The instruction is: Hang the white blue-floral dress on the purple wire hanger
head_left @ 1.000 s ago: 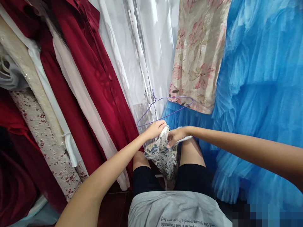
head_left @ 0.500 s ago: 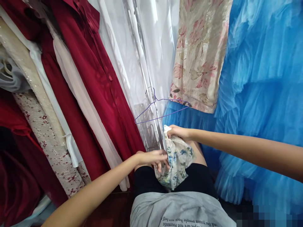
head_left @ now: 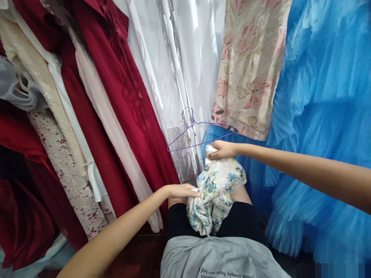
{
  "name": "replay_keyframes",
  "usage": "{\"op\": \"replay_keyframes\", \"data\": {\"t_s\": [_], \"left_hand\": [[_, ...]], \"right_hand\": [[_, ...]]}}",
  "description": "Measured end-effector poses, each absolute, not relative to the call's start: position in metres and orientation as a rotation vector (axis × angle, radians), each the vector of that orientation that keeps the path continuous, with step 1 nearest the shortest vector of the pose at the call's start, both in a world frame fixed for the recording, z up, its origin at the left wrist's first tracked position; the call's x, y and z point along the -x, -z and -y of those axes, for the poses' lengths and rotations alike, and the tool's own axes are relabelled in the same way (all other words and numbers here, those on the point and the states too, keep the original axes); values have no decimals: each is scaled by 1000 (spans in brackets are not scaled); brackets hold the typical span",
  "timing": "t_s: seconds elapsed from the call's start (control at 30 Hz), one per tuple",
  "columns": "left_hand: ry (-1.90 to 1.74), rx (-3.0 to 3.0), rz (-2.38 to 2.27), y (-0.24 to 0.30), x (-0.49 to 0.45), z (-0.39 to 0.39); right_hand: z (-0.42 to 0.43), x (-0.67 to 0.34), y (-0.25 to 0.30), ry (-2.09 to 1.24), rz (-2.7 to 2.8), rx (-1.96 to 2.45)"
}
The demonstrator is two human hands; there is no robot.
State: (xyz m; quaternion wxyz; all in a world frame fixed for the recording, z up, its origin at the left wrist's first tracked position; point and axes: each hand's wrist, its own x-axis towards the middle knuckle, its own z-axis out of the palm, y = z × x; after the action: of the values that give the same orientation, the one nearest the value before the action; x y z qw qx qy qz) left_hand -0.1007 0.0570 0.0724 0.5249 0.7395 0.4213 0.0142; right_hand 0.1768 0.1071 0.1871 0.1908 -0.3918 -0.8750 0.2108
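A crumpled white garment [head_left: 222,175] with blue and yellow-green flowers hangs in front of my lap, its lower folds over the black shorts. My right hand [head_left: 222,150] is closed on its upper edge, the fabric bunched under the fingers. Lower and to the left, my left hand [head_left: 183,190] pinches the garment's side, thumb against fingers. Just beyond the hands hangs a bare purple wire hanger [head_left: 185,147], level with my right hand. Whether the garment is a top or a bottom, I cannot tell.
Dark red dresses [head_left: 121,96] and pale ones hang at the left. White sheer fabric [head_left: 203,54] is behind the hanger. A beige floral garment [head_left: 249,73] and blue tulle dresses [head_left: 321,104] hang at the right. Dark reddish floor [head_left: 130,256] shows below.
My right hand has risen slightly with the garment's edge, and more of the fabric is spread out. My left hand, blurred and loose-fingered before, now grips the garment's side.
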Motion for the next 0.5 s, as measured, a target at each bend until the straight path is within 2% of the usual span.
{"op": "replay_keyframes", "data": {"t_s": [0.07, 0.17, 0.3, 0.5], "left_hand": [[8, -1910, -1113, -78, 123, -65], [-86, -2187, -1257, -93, 155, -85], [-321, -2303, -1313, -123, 186, -124], [-392, -2291, -1526, -153, 203, -181]], "right_hand": [[-124, -196, -192, -370, 2442, 1258], [-143, -222, -192, -218, 2399, 1336], [-159, -233, -187, -190, 2397, 1311], [-188, -209, -182, -245, 2357, 1363]]}}
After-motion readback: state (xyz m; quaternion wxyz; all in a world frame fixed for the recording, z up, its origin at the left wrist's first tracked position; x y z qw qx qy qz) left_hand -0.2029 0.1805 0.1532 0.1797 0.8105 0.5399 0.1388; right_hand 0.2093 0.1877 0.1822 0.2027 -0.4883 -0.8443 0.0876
